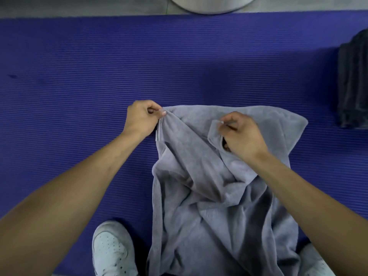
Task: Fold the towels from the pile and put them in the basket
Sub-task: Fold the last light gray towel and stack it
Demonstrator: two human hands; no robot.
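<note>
A light grey towel (209,196) hangs crumpled in front of me over the purple mat (79,86), its lower part reaching down between my shoes. My left hand (142,118) pinches the towel's upper left corner between thumb and fingers. My right hand (242,134) grips a bunched edge of the same towel further right, and part of the cloth folds back over that hand. The top edge between the two hands sags and is not stretched flat. A dark grey towel pile (353,82) lies at the right edge of the mat. No basket is in view.
A round pale grey object (213,5) sits on the grey floor beyond the mat's far edge. My white shoes (111,250) stand on the mat's near edge, the right one (316,259) mostly hidden by the towel. The mat stretches bare to the left.
</note>
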